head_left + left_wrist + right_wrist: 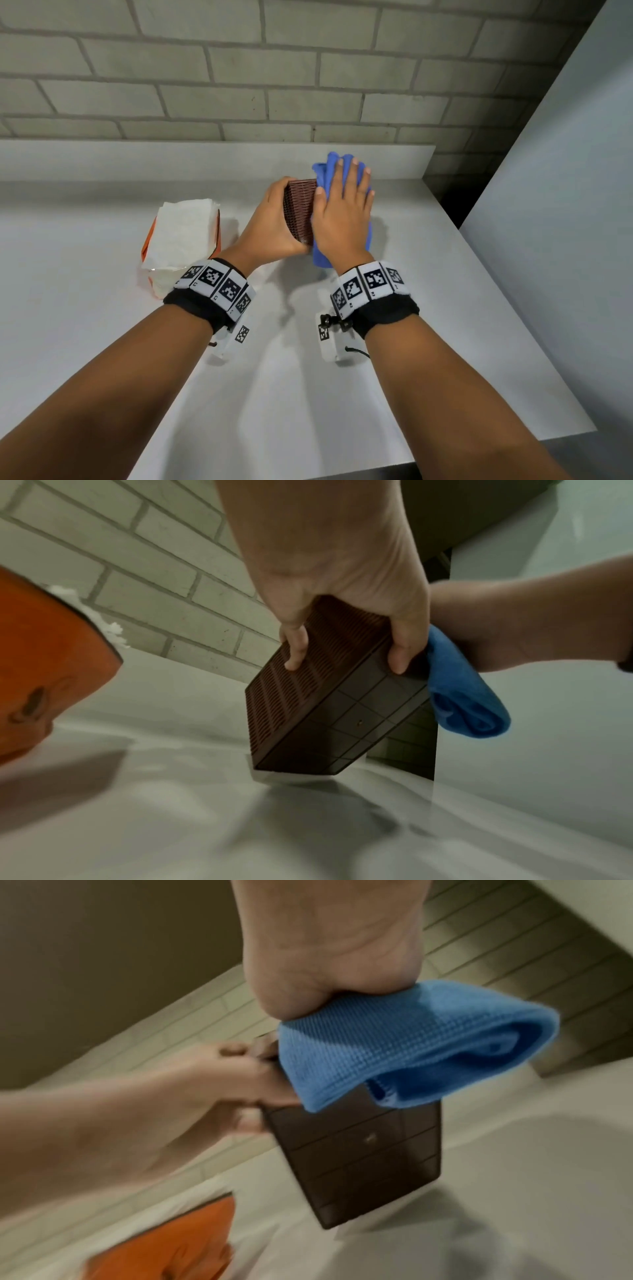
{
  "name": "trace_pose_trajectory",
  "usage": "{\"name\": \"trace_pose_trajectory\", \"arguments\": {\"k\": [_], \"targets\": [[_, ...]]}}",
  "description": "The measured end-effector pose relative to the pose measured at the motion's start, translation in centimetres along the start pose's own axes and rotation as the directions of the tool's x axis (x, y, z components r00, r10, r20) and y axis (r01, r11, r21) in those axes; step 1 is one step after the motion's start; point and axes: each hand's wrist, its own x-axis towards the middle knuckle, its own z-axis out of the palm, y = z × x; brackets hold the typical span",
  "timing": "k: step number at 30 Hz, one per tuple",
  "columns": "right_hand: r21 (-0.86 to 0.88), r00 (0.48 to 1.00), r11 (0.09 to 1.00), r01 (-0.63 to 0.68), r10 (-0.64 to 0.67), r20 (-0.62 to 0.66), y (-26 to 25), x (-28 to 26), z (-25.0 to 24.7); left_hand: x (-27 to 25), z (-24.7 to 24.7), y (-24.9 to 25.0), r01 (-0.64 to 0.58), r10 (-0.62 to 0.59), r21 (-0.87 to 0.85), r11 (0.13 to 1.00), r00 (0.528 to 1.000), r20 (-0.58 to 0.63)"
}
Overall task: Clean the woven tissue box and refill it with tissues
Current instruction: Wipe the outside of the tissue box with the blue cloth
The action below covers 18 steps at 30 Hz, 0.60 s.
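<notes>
The brown woven tissue box (299, 212) stands tilted on one lower edge on the grey table (308, 377). My left hand (274, 219) grips it from the left; in the left wrist view its fingers (296, 647) and thumb curl over the box (308, 710). My right hand (346, 195) lies flat, fingers straight, pressing a blue cloth (329, 168) against the box's right face. In the right wrist view the cloth (411, 1042) hangs folded over the box's smooth dark base (359, 1150). The box's opening is hidden.
An opened orange pack of white tissues (185, 236) lies on the table left of my left wrist. A brick wall (239, 68) runs behind the table's raised back ledge. A pale panel (565, 171) stands along the right side, past the table's edge.
</notes>
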Motion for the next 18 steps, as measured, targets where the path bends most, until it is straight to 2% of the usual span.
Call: {"name": "trace_pose_trajectory", "arguments": {"k": [3, 6, 8, 11, 12, 13, 16, 17, 18], "targets": [[-0.052, 0.99, 0.989, 0.138, -0.137, 0.02, -1.3, -0.9, 0.5, 0.2, 0.3, 0.5, -0.055, 0.055, -0.06, 0.997, 0.998, -0.004], [-0.054, 0.973, 0.972, 0.228, -0.227, 0.032, -0.4, -0.3, -0.1, 0.1, 0.1, 0.7, -0.033, 0.033, -0.056, 0.998, 0.999, -0.011], [-0.001, 0.984, 0.984, 0.176, -0.176, 0.031, 1.1, 0.6, -0.9, -0.2, -0.3, 0.2, -0.013, 0.013, -0.002, 1.0, 1.0, -0.014], [0.212, 0.993, 0.977, -0.029, 0.005, 0.114, 2.4, 1.6, -1.9, -0.7, -0.8, -0.3, 0.01, -0.01, 0.014, 1.0, 1.0, 0.007], [0.245, 0.991, 0.968, -0.059, 0.027, 0.134, 2.3, 1.5, -1.9, -0.9, -0.8, -0.2, 0.016, -0.016, 0.002, 1.0, 1.0, 0.007], [0.231, 0.992, 0.972, -0.044, 0.014, 0.129, 2.0, 1.2, -1.8, -1.0, -0.8, -0.1, 0.024, -0.024, -0.015, 1.0, 1.0, 0.0], [0.111, 0.99, 0.986, 0.122, -0.129, 0.058, 1.6, 0.6, -1.5, -1.1, -0.9, 0.5, 0.037, -0.038, -0.06, 0.997, 0.999, -0.01], [0.158, 0.986, 0.977, 0.145, -0.156, 0.064, 1.7, 0.7, -1.8, -1.2, -1.0, 0.6, 0.037, -0.038, -0.073, 0.997, 0.999, -0.006], [0.274, 0.985, 0.955, 0.113, -0.145, 0.098, 2.3, 1.2, -1.7, -1.2, -1.2, 0.7, 0.038, -0.039, -0.088, 0.995, 0.999, -0.001]]}}
